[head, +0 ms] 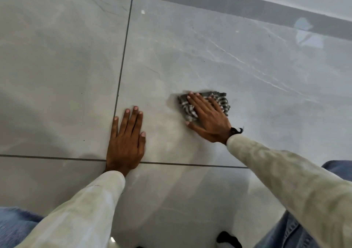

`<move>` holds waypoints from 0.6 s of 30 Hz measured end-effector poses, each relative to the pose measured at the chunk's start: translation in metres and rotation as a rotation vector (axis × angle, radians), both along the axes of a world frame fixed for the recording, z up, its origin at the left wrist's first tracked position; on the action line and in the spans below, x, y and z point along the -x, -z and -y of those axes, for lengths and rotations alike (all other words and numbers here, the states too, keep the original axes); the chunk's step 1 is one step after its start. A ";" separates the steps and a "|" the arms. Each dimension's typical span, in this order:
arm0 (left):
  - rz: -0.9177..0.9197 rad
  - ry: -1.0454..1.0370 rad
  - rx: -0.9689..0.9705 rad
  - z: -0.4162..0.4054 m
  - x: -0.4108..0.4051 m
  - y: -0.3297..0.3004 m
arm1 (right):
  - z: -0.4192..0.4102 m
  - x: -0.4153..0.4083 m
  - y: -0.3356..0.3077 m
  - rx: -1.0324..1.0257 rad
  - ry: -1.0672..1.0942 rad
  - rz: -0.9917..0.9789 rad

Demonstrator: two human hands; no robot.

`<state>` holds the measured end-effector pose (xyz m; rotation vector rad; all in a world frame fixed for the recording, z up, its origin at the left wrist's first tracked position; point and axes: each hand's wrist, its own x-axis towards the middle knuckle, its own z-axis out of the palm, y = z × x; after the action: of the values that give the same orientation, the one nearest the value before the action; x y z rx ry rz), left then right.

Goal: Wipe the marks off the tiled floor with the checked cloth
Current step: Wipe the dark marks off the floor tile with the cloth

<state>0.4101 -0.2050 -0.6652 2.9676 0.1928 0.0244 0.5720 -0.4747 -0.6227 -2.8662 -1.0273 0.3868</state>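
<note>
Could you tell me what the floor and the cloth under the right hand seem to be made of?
Tiled floor: likely glazed porcelain or ceramic with a marble look; glossy reflections, pale veins, grout lines. Checked cloth: soft woven fabric, probably cotton; it bunches and creases.

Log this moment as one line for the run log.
right hand: flat on checked cloth | left hand: braced on tiled floor | stage: wiping

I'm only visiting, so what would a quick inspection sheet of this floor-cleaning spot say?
Surface: glossy grey tiled floor, dark grout lines, a few small dark specks.
Job's things: checked cloth, bunched, flat on the tile.
Clutter: nothing seen.
Hands: right hand pressed flat on the cloth; left hand spread on bare tile, across a grout line.
Cables: nothing seen.
Surroundings: grey skirting under a white wall; jeans and pale sleeves in view.
</note>
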 end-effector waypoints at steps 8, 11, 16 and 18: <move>-0.007 0.006 0.008 0.000 0.000 0.000 | -0.067 -0.006 0.005 -0.038 0.193 -0.008; -0.021 0.004 0.010 0.000 0.000 -0.002 | -0.022 0.014 0.005 -0.019 -0.101 -0.010; -0.048 0.005 0.015 0.000 0.000 -0.001 | -0.009 -0.011 0.011 -0.034 0.249 0.006; -0.063 0.005 0.014 0.000 -0.001 -0.002 | -0.036 -0.001 0.014 -0.063 0.332 0.006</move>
<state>0.4109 -0.2048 -0.6627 2.9567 0.1926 -0.0705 0.5731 -0.4387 -0.6366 -2.9061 -0.5364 0.3127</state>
